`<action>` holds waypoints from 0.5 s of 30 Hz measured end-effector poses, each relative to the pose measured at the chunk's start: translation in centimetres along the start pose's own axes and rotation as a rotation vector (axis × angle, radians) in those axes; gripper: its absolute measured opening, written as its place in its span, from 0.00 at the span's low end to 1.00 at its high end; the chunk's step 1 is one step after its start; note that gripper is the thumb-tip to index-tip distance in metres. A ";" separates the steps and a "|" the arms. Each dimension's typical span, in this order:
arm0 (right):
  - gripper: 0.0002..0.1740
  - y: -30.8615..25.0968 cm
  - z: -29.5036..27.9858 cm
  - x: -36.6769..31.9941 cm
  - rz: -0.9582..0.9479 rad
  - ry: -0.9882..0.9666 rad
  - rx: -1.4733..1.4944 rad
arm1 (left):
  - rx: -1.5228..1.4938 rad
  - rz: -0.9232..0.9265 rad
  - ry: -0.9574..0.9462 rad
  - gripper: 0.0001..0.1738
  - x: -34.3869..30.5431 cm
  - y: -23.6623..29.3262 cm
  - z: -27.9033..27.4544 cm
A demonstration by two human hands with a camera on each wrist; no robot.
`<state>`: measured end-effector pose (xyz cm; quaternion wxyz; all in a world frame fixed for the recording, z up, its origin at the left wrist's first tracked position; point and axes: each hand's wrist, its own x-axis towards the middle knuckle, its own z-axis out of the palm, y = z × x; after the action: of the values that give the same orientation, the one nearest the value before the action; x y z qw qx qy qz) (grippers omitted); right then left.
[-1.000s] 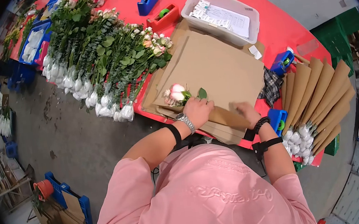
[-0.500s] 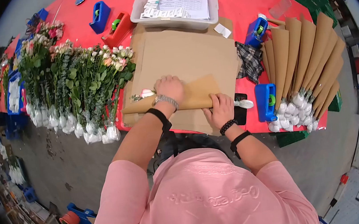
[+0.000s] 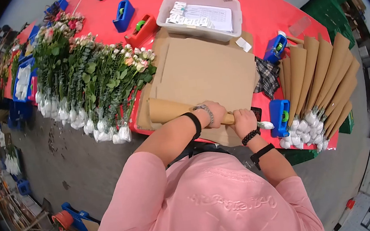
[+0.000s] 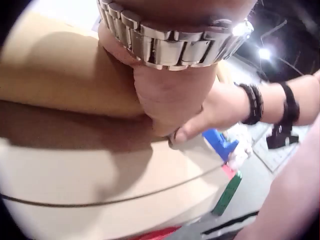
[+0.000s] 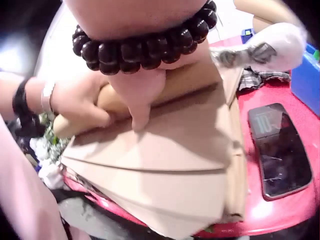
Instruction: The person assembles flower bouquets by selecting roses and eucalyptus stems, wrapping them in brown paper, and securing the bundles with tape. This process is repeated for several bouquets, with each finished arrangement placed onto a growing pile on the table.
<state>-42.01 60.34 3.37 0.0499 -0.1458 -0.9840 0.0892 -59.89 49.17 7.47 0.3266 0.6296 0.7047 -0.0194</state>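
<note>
A brown paper cone (image 3: pixel 166 109) lies rolled on the stack of flat brown paper sheets (image 3: pixel 209 68), at its near edge. My left hand (image 3: pixel 213 114), with a metal watch at the wrist, grips the roll from above around its middle. Close beside it, my right hand (image 3: pixel 245 123) holds the narrow end, its fingers curled over the paper. Past the right hand a white wrapped stem end (image 5: pixel 277 47) sticks out of the roll. The flower heads inside are hidden by paper in the head view.
Several flower bunches (image 3: pixel 92 76) with white-wrapped stem ends lie left. Finished paper cones (image 3: pixel 312 77) fan out right, beside a blue tape dispenser (image 3: pixel 281 117) and checked cloth (image 3: pixel 267 76). A phone (image 5: pixel 280 150) lies near the right hand. Behind the sheets stands a plastic bin (image 3: pixel 203 35).
The loose paper has been rolled round the pink-and-white rose into a closed cone. The left hand has moved right along it, close to the right hand, which now grips the narrow end.
</note>
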 end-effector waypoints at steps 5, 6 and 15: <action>0.24 -0.4 -2.7 1.7 0.205 -0.705 0.337 | 0.096 -0.034 0.097 0.21 -0.7 1.2 2.9; 0.24 -0.5 -2.3 1.1 0.222 -0.697 0.335 | 0.168 -0.037 0.226 0.22 -0.7 1.4 3.7; 0.17 -3.5 -2.2 -0.5 0.282 -0.417 -0.010 | 0.050 0.030 0.177 0.24 -2.3 -0.3 3.7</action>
<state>-42.25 57.28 6.11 -0.1678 -0.2606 -0.9434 0.1184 -58.54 45.50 5.62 0.2474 0.6473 0.7205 0.0237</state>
